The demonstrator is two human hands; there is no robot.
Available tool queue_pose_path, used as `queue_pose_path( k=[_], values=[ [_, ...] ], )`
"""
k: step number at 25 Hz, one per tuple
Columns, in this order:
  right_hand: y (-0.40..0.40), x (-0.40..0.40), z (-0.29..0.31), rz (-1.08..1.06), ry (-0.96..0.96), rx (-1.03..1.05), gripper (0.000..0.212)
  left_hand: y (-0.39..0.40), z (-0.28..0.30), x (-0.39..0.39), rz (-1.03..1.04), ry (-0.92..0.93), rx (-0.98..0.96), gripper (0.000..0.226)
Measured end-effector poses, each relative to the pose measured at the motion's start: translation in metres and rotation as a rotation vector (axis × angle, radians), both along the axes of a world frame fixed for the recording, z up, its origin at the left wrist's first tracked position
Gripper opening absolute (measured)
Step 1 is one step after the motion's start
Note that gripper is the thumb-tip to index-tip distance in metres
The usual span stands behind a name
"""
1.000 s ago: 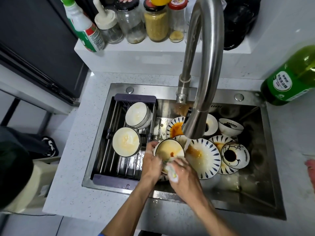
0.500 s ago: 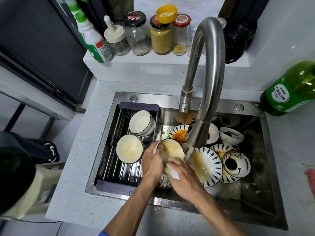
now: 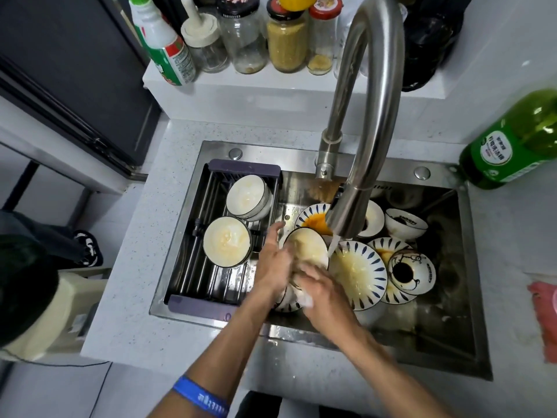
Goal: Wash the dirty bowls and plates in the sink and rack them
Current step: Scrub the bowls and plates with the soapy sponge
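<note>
My left hand [image 3: 272,267] holds a cream bowl with a dark rim [image 3: 307,245] tilted over the sink [image 3: 446,342], its thumb raised. My right hand [image 3: 324,292] grips a white soapy sponge [image 3: 306,300] against the bowl's lower side. Water runs from the faucet [image 3: 361,122] onto a blue-striped plate [image 3: 358,271]. Several dirty plates and bowls lie in the basin, among them a cartoon-printed bowl [image 3: 411,273] and an orange-stained plate [image 3: 312,218]. Two cream bowls [image 3: 227,241] [image 3: 248,197] sit in the rack [image 3: 211,285] on the sink's left.
Jars and a spray bottle [image 3: 164,43] stand on the ledge behind the sink. A green bottle [image 3: 512,143] lies on the counter at the right, and a red cloth [image 3: 545,315] at the right edge. A beige appliance [image 3: 51,315] stands at the left.
The bowl has tilted further and both hands shifted slightly over it; my right hand has kept rubbing the sponge along it. The camera has moved a little.
</note>
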State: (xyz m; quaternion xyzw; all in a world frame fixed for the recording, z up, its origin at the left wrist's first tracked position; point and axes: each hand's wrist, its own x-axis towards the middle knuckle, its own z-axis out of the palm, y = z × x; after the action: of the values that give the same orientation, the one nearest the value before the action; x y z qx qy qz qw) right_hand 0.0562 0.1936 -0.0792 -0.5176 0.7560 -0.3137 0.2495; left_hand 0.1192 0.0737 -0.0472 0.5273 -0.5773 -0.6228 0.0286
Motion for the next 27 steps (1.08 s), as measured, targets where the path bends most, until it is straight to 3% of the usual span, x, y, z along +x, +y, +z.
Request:
queue_pose_path(
  k=[2, 5, 8, 11, 14, 16, 20, 23, 26, 27],
  values=[
    [0.001, 0.003, -0.003, -0.063, -0.083, -0.041, 0.047, -0.006, -0.004, -0.001, -0.005, 0.004, -0.076, 0.041],
    [-0.003, 0.011, -0.004, 0.046, 0.070, -0.052, 0.057, -0.009, -0.015, 0.004, -0.156, -0.066, 0.005, 0.046],
    [-0.002, 0.012, -0.008, -0.053, -0.029, -0.082, 0.042, -0.008, -0.012, 0.013, -0.022, -0.090, -0.106, 0.052],
    [-0.001, 0.017, -0.006, 0.099, 0.138, -0.066, 0.045, -0.012, -0.009, 0.009, -0.183, -0.102, 0.038, 0.052],
    [-0.005, 0.010, -0.009, -0.039, -0.011, -0.085, 0.042, -0.013, 0.002, 0.008, 0.036, -0.070, -0.090, 0.046],
    [-0.012, 0.008, -0.002, 0.079, 0.124, -0.110, 0.040, -0.008, 0.009, 0.008, -0.050, -0.069, -0.067, 0.043],
    [-0.012, 0.012, -0.006, 0.002, -0.006, -0.056, 0.043, -0.011, 0.007, 0.015, 0.086, -0.043, -0.162, 0.049],
    [-0.008, 0.017, -0.002, 0.127, 0.146, -0.046, 0.057, -0.010, 0.011, 0.012, -0.136, -0.120, -0.068, 0.052],
    [-0.009, 0.016, -0.008, -0.053, -0.039, -0.040, 0.045, -0.013, 0.006, 0.012, 0.023, -0.066, -0.135, 0.036],
    [-0.010, 0.017, -0.005, -0.051, -0.029, -0.044, 0.045, -0.013, 0.005, 0.012, -0.020, -0.064, -0.120, 0.039]
  ],
)
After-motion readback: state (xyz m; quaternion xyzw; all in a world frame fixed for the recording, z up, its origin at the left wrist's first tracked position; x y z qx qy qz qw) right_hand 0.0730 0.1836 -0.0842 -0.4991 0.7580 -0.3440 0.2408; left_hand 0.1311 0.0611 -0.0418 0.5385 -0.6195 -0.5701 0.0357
